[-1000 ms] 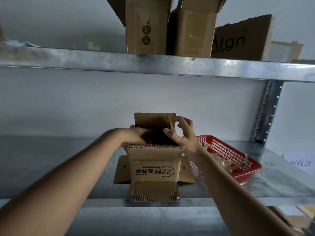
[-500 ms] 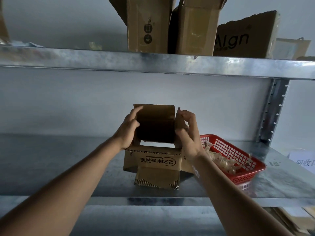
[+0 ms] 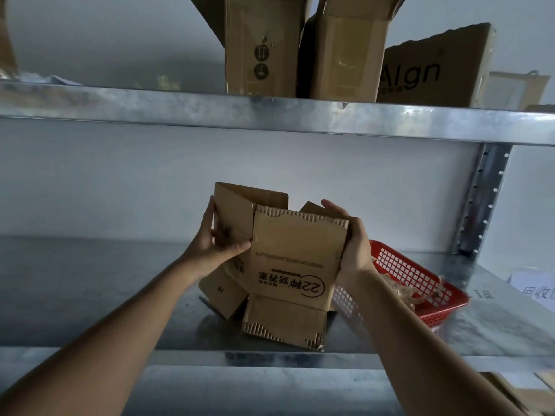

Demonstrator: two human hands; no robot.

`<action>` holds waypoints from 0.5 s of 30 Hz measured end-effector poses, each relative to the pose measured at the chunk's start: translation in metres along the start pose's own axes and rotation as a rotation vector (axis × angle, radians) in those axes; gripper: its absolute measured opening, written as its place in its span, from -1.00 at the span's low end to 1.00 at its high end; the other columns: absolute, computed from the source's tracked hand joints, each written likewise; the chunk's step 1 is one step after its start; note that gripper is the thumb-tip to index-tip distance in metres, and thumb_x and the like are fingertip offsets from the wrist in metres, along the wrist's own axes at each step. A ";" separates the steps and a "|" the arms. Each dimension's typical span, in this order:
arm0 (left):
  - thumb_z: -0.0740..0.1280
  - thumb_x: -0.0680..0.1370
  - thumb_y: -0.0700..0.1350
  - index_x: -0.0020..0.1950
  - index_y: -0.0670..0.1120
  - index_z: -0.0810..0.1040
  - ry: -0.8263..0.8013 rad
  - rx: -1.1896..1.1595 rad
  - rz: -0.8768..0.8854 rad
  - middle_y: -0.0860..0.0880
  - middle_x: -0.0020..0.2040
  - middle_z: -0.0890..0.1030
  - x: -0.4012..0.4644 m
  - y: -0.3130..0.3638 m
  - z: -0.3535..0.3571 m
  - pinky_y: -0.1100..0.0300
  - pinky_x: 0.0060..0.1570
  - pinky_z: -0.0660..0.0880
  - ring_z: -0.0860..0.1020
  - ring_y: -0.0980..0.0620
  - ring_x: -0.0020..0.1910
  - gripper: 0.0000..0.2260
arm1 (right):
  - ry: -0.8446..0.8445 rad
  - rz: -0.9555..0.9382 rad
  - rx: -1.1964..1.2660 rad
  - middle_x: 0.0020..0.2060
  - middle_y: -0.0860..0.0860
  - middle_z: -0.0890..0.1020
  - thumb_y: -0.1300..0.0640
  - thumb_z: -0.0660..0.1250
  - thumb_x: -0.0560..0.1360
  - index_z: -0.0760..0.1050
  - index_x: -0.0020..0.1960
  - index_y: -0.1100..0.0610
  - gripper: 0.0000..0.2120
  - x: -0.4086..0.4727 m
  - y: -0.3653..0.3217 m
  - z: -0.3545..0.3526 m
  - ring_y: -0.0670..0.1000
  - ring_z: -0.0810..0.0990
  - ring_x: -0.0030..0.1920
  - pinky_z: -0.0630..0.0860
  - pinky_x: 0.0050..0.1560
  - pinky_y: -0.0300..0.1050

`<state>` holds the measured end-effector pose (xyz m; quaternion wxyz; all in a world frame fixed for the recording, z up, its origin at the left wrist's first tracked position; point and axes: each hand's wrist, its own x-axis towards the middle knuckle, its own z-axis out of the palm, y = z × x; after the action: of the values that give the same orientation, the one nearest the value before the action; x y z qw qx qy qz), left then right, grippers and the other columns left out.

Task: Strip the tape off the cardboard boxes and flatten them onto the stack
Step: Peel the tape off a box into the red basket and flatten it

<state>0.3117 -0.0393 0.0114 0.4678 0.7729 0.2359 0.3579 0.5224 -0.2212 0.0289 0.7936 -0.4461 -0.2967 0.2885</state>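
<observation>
A small brown cardboard box [image 3: 294,256] with upside-down black print is held up over the metal shelf [image 3: 90,295], its flaps hanging open at top and bottom. My left hand [image 3: 216,244] grips its left side panel, thumb on the near face and fingers behind. My right hand [image 3: 351,244] clasps the right edge, fingers curled over the top corner. The box looks skewed, its left panel folding outward. No tape shows on the faces towards me.
A red plastic basket [image 3: 420,283] holding crumpled tape strips sits just right of the box. Several taller cardboard boxes [image 3: 261,49] stand on the upper shelf [image 3: 270,115]. A perforated steel upright [image 3: 480,199] stands at right, with a white label [image 3: 534,289] beyond.
The box has been lifted off the shelf and tipped towards me. Both hands shifted from its upper rear flap to its two sides, and its walls have skewed.
</observation>
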 end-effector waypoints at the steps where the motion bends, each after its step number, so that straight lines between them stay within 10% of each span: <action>1: 0.56 0.41 0.09 0.64 0.31 -0.27 0.003 -0.016 0.020 -0.02 0.64 0.20 0.000 0.001 0.002 0.01 0.45 0.37 0.28 0.00 0.55 0.13 | 0.006 0.020 0.007 0.17 0.14 0.71 -0.15 0.02 0.67 0.59 0.34 -0.08 -0.55 0.000 -0.002 0.000 0.25 0.66 0.18 0.54 0.25 0.39; 7: 0.47 0.29 0.52 0.52 0.47 -0.38 0.233 0.161 -0.051 -0.04 0.65 0.13 0.014 0.006 0.010 -0.28 0.46 0.23 0.19 -0.21 0.59 0.16 | -0.023 -0.003 -0.113 0.35 0.12 0.60 -0.59 0.18 0.40 0.34 0.53 -0.13 -0.16 -0.003 -0.002 0.007 0.23 0.60 0.33 0.53 0.26 0.40; 12: 0.33 0.35 0.58 0.53 0.49 -0.33 0.396 0.306 -0.258 -0.23 0.44 0.23 0.023 0.003 0.012 -0.28 0.28 0.36 0.36 -0.35 0.24 0.01 | -0.162 -0.326 -0.709 0.34 -0.04 0.53 -0.01 0.48 0.55 0.00 0.57 -0.34 -0.17 -0.014 0.028 0.005 -0.02 0.59 0.18 0.60 0.17 0.13; 15: 0.27 0.45 0.53 0.58 0.46 -0.22 0.388 0.335 -0.337 -0.22 0.45 0.21 0.027 -0.001 0.009 -0.30 0.33 0.36 0.34 -0.38 0.33 -0.12 | -0.105 -0.323 -0.905 0.38 -0.12 0.50 -0.17 0.52 0.45 0.16 0.51 -0.42 -0.23 -0.013 0.044 0.006 0.02 0.55 0.31 0.62 0.22 0.21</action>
<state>0.3361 -0.0250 0.0164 0.3328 0.7067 0.5012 0.3723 0.5006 -0.2082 -0.0103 0.5385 -0.6795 -0.4976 0.0256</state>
